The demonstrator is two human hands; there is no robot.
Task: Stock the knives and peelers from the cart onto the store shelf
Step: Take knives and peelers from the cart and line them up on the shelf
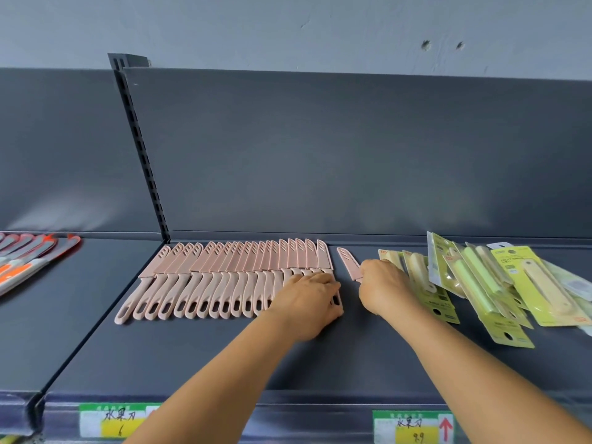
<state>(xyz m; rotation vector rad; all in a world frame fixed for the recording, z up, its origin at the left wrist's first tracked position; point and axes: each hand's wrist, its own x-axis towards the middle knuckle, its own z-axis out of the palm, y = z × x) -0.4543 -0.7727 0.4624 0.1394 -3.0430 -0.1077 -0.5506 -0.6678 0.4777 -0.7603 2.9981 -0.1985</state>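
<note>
the shelf [224,354] is dark slate grey. the row of knives [224,277] is pale pink throughout. packaged peelers [499,283] near its right edge are yellow-green with cream handles. at the left edge, knives [28,261] are orange and grey. price labels [413,427] are green, yellow, white.

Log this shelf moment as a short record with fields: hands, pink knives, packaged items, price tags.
left hand: rests on the right end of the pink knife row
right hand: grips a single pink knife, apart from the row
packaged items: yellow-green carded packs piled loosely at right
orange-grey knives: on the neighbouring shelf at left
price tags: two on the shelf's front edge
</note>
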